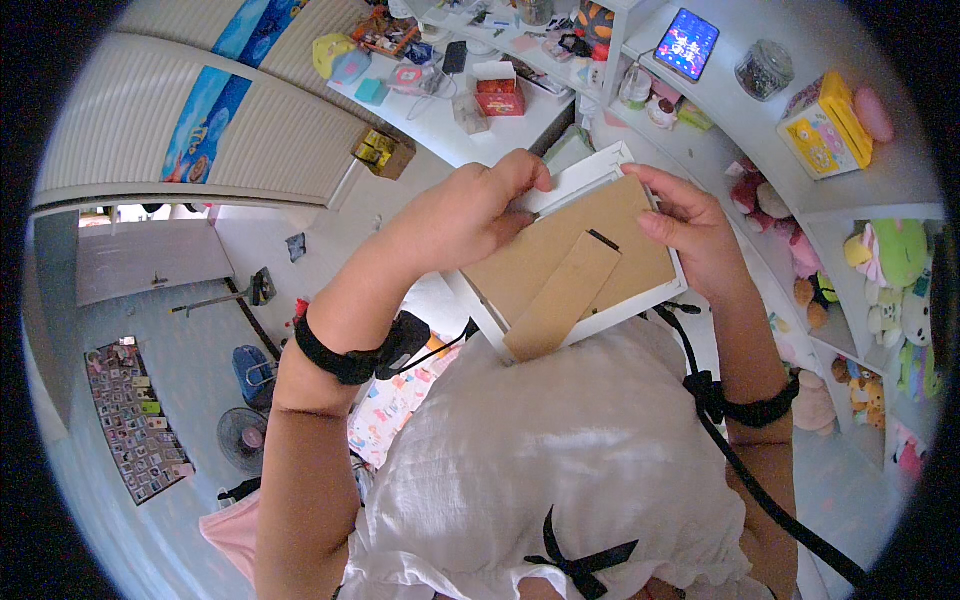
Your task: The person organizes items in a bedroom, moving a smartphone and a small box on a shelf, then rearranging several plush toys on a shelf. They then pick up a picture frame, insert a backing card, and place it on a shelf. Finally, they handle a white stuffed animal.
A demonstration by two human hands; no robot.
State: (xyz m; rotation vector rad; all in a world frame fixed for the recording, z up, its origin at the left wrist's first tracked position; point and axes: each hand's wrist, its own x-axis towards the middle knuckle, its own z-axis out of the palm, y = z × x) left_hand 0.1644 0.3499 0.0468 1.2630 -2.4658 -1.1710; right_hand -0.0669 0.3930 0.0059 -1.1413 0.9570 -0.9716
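Observation:
A white picture frame (597, 172) is held up in front of my chest with its back toward me. Its brown backboard (535, 245) sits inside the white rim, seemingly a little askew near the upper edge. A brown stand flap (565, 298) lies slantwise across the board, its lower end reaching the rim. My left hand (487, 208) grips the upper left side, fingers curled at the rim. On the right side, my right hand (688, 225) pinches the frame's upper corner, with the thumb on the backboard. The front of the frame is hidden.
Beyond the frame stands a white desk (425, 115) with a red box (499, 95) and clutter. Shelves on the right carry a lit tablet (687, 44), a glass jar (764, 70), a yellow box (825, 127) and plush toys. A fan (242, 438) is at lower left.

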